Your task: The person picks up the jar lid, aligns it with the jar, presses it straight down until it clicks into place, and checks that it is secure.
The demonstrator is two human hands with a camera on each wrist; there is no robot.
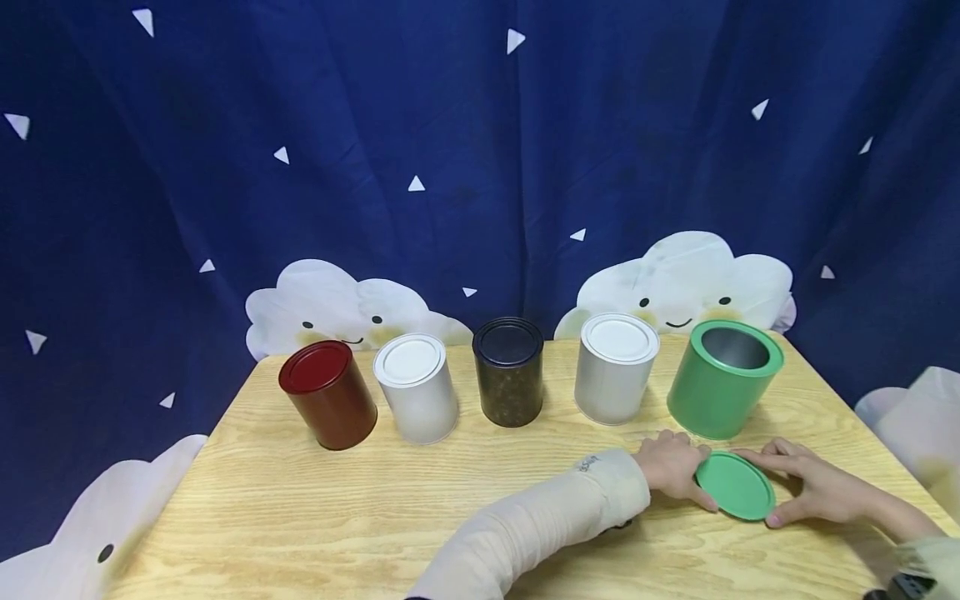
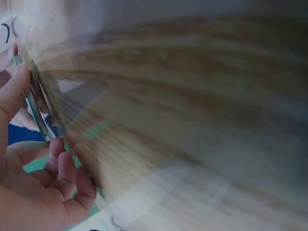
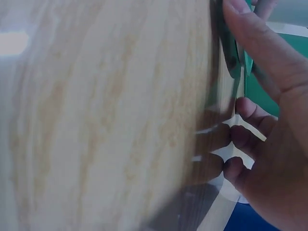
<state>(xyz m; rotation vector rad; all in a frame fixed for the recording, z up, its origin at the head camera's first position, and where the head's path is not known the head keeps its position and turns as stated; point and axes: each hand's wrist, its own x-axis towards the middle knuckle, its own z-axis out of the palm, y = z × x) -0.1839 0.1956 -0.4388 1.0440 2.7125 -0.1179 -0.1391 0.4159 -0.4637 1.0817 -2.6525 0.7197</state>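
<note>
Here, a green lid (image 1: 735,486) is held flat on the wooden surface (image 1: 337,517) by both hands — the left hand (image 1: 672,467) curls at its left edge, the right hand (image 1: 813,492) at its right edge, with the thumb under the near rim. In both wrist views, fingers (image 3: 250,41) are seen pinching the thin green rim. The lid lies just in front of an open green tin (image 1: 723,379). Further left, four lidded tins are lined up — silver (image 1: 613,367), black (image 1: 509,371), white (image 1: 417,387) and red (image 1: 327,394).
</note>
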